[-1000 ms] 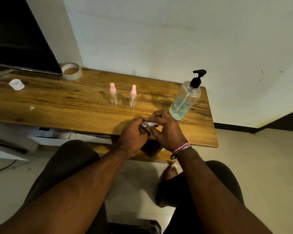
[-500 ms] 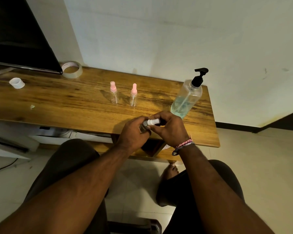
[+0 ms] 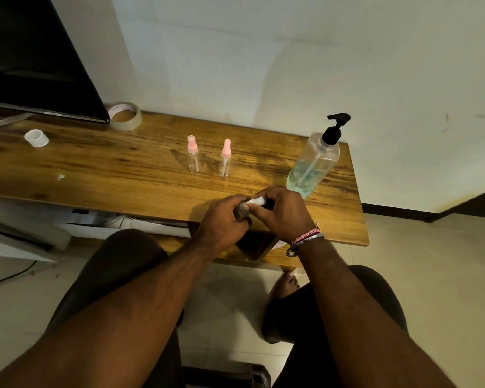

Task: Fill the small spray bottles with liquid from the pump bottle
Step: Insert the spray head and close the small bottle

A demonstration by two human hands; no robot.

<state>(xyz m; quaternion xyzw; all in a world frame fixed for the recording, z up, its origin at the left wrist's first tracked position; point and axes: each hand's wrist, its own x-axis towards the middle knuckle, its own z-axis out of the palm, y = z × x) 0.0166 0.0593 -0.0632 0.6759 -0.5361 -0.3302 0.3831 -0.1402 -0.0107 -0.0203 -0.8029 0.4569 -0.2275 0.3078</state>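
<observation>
Over the front edge of the wooden table [image 3: 95, 175], both my hands hold one small spray bottle [image 3: 242, 210] lying sideways. My left hand [image 3: 221, 222] is wrapped around its clear body. My right hand [image 3: 283, 214] pinches its white spray cap [image 3: 256, 202]. Most of that bottle is hidden by my fingers. Two other small clear spray bottles with pink caps stand upright mid-table, one on the left [image 3: 193, 154] and one on the right [image 3: 225, 158]. The large pump bottle [image 3: 314, 163], with a black pump and pale blue liquid in its lower half, stands at the right.
A roll of clear tape [image 3: 125, 116] lies at the back by a dark screen [image 3: 34, 57]. A small white cap [image 3: 36, 138] sits at the far left, and a scrap [image 3: 60, 177] lies near the front. My knees are below the table edge.
My hands stay together on the sideways bottle. My right fingers have shifted around the white cap, which shows more than one second ago. The standing bottles have not moved.
</observation>
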